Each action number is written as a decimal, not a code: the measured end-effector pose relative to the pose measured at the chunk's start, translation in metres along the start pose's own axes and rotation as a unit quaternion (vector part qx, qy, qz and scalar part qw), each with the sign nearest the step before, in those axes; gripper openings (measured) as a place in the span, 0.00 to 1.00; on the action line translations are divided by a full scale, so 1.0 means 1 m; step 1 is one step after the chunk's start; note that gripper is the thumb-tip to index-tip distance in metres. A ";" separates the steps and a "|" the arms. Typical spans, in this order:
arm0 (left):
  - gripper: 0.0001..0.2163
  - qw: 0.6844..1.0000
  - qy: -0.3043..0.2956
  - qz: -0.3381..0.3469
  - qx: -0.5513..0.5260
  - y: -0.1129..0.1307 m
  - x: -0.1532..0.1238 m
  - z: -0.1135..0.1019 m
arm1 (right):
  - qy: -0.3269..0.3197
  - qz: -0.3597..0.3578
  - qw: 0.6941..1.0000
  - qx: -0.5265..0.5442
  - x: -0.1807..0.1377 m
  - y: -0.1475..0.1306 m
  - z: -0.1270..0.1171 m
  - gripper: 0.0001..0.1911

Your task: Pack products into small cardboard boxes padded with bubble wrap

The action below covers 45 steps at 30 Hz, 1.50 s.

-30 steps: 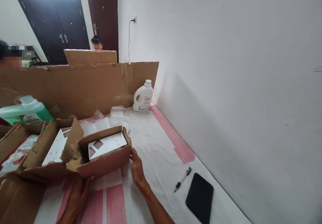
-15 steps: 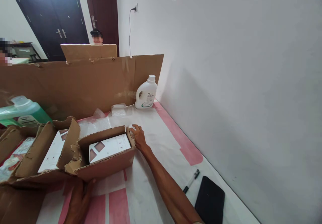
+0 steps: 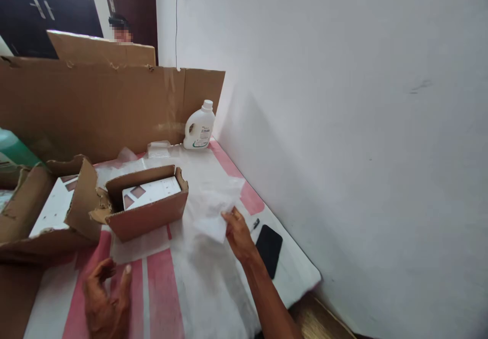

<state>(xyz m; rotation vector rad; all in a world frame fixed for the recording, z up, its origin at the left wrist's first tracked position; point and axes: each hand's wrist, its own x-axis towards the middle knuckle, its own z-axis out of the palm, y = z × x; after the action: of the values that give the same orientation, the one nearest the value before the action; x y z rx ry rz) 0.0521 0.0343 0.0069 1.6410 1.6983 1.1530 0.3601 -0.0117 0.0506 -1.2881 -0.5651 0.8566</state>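
right hand (image 3: 238,235) pinches white sheet (image 3: 213,209) at near corner, right of cardboard box (image 3: 147,209) | likely thin, limp foam wrap; grip edges | left hand (image 3: 104,303) open, empty

The right hand (image 3: 239,233) has left the box (image 3: 147,208) corner and come back toward the phone (image 3: 269,250), now pinching a thin white sheet (image 3: 215,212) and lifting its edge. The left hand (image 3: 104,301) has dropped off the box front and hangs open over the bench (image 3: 163,298).
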 end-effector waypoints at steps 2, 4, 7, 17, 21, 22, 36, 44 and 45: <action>0.29 0.992 -0.100 -0.040 -0.061 0.010 -0.022 -0.007 | -0.110 0.077 0.990 0.051 -0.044 0.012 0.016 0.20; 0.28 0.964 -0.224 -0.060 -0.131 0.018 -0.035 -0.011 | -0.203 0.135 0.968 0.060 -0.078 0.028 0.035 0.18; 0.33 0.971 -0.197 -0.044 -0.131 0.017 -0.041 -0.015 | -0.236 0.137 0.961 -0.037 -0.108 0.052 0.058 0.18; 0.20 0.956 -0.190 0.180 0.135 -0.025 -0.026 -0.018 | -0.109 -0.039 0.907 -0.404 -0.060 0.082 0.095 0.17; 0.17 0.943 -0.201 0.191 0.184 -0.024 -0.027 0.011 | -0.150 -0.036 0.891 -0.426 -0.035 0.087 0.129 0.13; 0.14 0.941 -0.204 0.198 0.184 -0.024 -0.027 0.015 | -0.169 -0.033 0.890 -0.422 -0.032 0.087 0.134 0.10; 0.15 0.917 -0.035 0.384 0.106 -0.015 -0.014 -0.101 | -0.056 0.035 0.987 -0.148 -0.058 0.045 0.046 0.21; 0.14 0.905 -0.116 0.357 0.201 -0.098 -0.043 -0.144 | 0.074 0.071 0.952 -0.288 -0.116 0.079 -0.019 0.25; 0.15 0.922 -0.106 0.311 0.207 -0.102 -0.047 -0.149 | 0.106 0.030 0.937 -0.331 -0.120 0.078 -0.025 0.27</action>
<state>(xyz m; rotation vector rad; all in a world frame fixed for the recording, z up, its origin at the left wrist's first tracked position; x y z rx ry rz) -0.1201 -0.0356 -0.0118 2.5939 1.3735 0.8458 0.2922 -0.1193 -0.0190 -1.9934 -0.6704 0.5753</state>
